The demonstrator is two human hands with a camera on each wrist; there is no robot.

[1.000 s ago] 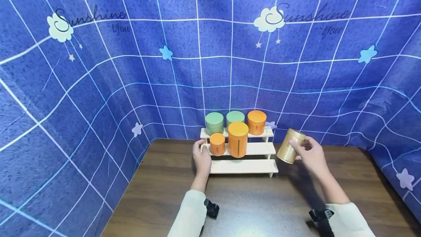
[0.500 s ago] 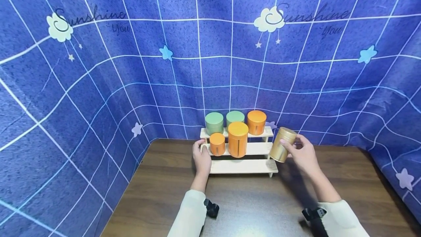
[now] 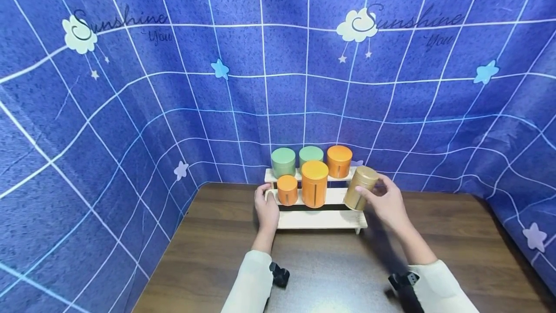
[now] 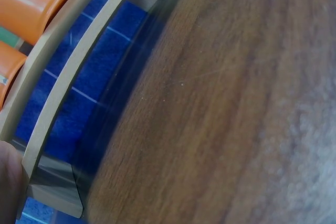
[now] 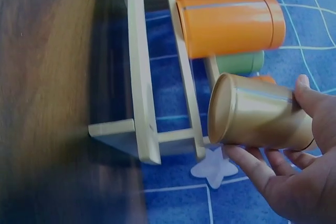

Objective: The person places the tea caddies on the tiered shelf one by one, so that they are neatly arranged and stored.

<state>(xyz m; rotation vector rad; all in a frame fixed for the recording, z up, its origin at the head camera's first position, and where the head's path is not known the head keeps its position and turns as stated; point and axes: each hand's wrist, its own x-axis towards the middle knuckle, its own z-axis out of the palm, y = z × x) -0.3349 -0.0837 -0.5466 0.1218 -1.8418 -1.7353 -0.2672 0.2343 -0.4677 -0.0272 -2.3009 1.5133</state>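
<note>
My right hand (image 3: 388, 206) grips a gold tin (image 5: 262, 114) between thumb and fingers. The tin is tilted, its base close to the right end of the stepped wooden shelf's middle tier; in the right wrist view a small gap shows there. At the left end of that wooden shelf (image 3: 321, 220), my left hand (image 3: 266, 209) holds the side with curled fingers. On the middle tier stand a small orange tin (image 3: 287, 191) and a tall orange tin (image 3: 314, 185). The top tier bears two green tins (image 3: 283, 162) and another orange tin (image 3: 339, 162).
The shelf stands on a brown wooden table (image 3: 321, 264), near its back edge. A blue curtain (image 3: 278, 95) with a white grid hangs close behind it and along the sides. Black wrist straps (image 3: 280, 275) sit at both pale sleeves.
My right hand has carried the gold tin leftward, from beside the shelf to the right end of the middle tier. The left hand has stayed at the shelf's left side.
</note>
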